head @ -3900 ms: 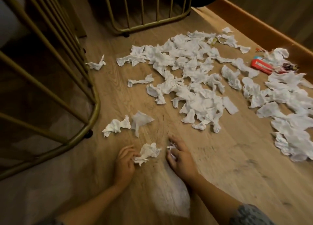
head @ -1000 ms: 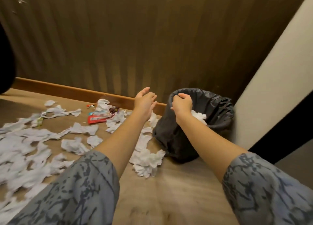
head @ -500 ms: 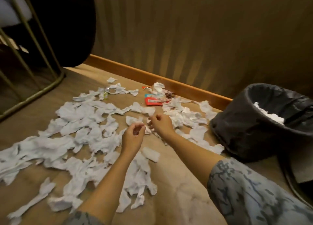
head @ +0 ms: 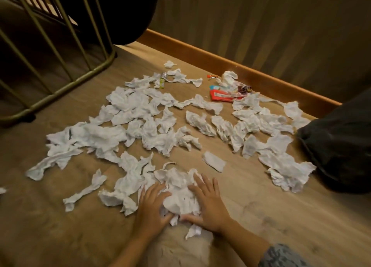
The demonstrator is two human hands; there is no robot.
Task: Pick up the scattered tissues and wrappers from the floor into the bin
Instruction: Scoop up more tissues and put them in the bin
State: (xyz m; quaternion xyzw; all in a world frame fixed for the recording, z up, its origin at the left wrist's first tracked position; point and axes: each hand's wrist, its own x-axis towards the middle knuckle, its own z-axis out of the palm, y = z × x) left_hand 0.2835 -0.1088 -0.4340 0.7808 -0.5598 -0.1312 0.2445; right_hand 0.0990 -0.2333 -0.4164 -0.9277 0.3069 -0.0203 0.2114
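My forearms are bare; my right sleeve is grey with a darker mottled print; no rings show.

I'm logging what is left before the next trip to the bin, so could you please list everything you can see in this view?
tissues: dozens, white, crumpled across the floor from near the frame to beside the bin
tissue pile: one, white, nearest the camera, between the hands
red wrapper: one, red and white, by the baseboard
small wrappers: a few, dark and mixed colours, right of the red wrapper
green-yellow wrapper: one, among the far tissues
bin: one, black liner, right edge, partly cut off
metal frame: one, gold bars, upper left
baseboard: one, orange-brown wood, along the wall
hands: left hand and right hand, fingers spread, pressing on the tissue pile from either side
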